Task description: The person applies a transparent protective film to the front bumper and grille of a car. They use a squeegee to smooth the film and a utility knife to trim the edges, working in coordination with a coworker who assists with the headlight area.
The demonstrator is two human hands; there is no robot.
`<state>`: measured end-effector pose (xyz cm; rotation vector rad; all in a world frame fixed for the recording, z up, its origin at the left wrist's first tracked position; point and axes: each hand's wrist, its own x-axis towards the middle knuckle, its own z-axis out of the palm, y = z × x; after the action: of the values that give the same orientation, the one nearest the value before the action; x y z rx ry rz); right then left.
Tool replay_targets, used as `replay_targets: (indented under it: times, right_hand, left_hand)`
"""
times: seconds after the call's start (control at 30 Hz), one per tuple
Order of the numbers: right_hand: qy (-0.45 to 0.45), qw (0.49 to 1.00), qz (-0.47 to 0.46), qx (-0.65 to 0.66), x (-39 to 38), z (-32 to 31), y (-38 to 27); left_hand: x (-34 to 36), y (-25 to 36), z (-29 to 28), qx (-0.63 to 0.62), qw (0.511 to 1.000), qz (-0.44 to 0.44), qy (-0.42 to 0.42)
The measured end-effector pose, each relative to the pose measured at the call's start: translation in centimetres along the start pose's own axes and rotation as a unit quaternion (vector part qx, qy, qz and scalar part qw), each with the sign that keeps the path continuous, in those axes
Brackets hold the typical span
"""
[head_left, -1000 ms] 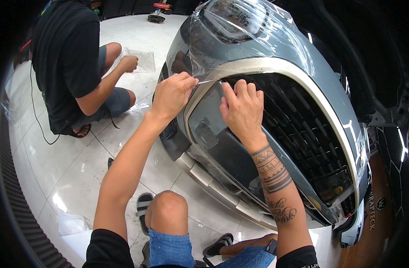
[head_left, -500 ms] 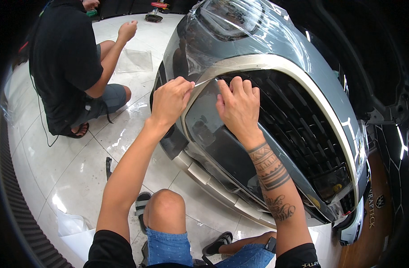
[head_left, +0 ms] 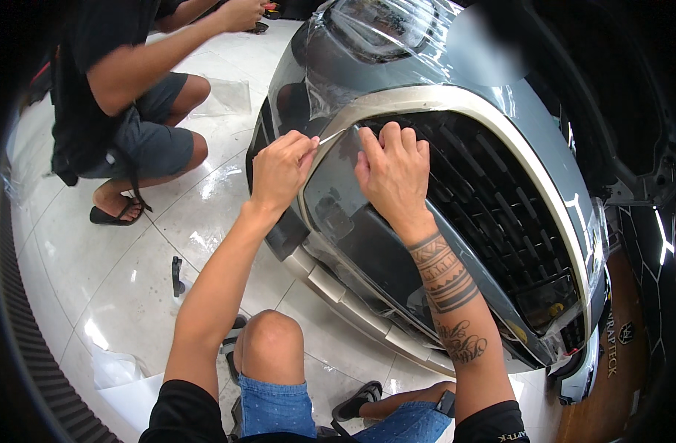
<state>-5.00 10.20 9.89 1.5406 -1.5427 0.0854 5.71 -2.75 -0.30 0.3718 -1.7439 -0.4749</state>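
One thin strip (head_left: 330,136) — left hand (head_left: 282,164) pinching it, right hand (head_left: 394,166) curled, grasp unclear. Clear film (head_left: 320,94) laid — edge not yet smooth.

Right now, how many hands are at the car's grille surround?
2: the left hand, pinching a thin strip just left of the surround; the right hand, by the grille's upper-left corner. None looks hidden.

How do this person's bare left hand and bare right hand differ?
The bare left hand pinches a thin, pale strip; the bare right hand is by the black slatted grille, its grip unclear. The left hand's forearm shows no tattoo; the right hand's has dark patterned bands. Both hands are ungloved.
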Motion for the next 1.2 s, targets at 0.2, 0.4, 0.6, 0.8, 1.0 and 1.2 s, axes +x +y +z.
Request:
replay_targets:
  times: [0.2,0.4,0.6,0.8,1.0,1.2]
  right_hand:
    - [-0.004,1.0,0.003,0.0,-0.1,0.1,0.0]
    - [0.003,1.0,0.001,0.001,0.0,0.2,-0.1]
    - [0.014,1.0,-0.004,0.004,0.1,0.1,-0.1]
    - [0.003,0.999,-0.031,0.014,0.9,0.0,0.3]
    - [-0.048,0.997,-0.059,-0.002,3.9,-0.8,1.8]
    - [-0.076,0.992,-0.102,-0.027,4.7,-0.7,1.3]
  left_hand:
    - [-0.7,-0.3,0.7,-0.002,1.0,-0.029,-0.002]
    - [-1.4,-0.6,1.3,-0.04,0.998,-0.012,0.042]
    - [-1.8,-0.1,1.2,-0.097,0.991,-0.021,0.09]
    - [-3.4,-0.5,3.5,-0.221,0.923,-0.266,0.169]
    - [-1.4,4.6,5.1,-0.418,0.833,-0.3,0.203]
    - [-2.9,5.1,7.2,-0.331,0.895,-0.26,0.151]
